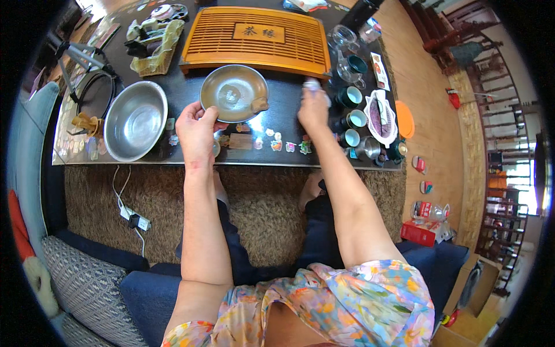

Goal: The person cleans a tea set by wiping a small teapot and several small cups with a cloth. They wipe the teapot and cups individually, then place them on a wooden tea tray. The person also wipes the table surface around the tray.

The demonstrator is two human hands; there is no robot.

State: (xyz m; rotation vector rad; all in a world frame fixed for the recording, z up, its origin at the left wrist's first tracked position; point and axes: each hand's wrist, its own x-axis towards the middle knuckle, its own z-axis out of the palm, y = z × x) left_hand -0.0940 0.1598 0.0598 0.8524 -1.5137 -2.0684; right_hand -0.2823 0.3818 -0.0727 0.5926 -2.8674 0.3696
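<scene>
My left hand grips the near left rim of a shallow round brown dish, with the thumb over the edge. A small brown figure sits on the dish's right rim. A wet-looking patch shows in the middle of its bowl. To the right, my right hand is closed around a whitish, crumpled item, perhaps a cloth; it is blurred. Beyond the dish stands a slatted wooden tea tray bearing writing. A large stainless steel basin rests left of my left hand.
Several dark cups, glass teapots and a white oval basket line the right side of the dark table. A woven basket and a tripod stand left. A power strip lies on the rug.
</scene>
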